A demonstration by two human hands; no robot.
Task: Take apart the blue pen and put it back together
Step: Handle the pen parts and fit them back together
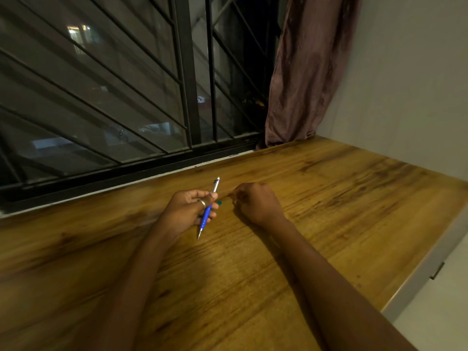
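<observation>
A wooden table (329,211) with a warm brown, streaky grain fills the lower part of the view, its far edge running along the sill of the barred window (101,97) and its right corner meeting the pale wall. At that far corner of the table the hem of a mauve curtain (304,72) touches the wood. Near the table's middle, a closed right hand (255,202) rests on the surface with its forearm lying along the wood toward the near edge. The table's right edge has a pale band
</observation>
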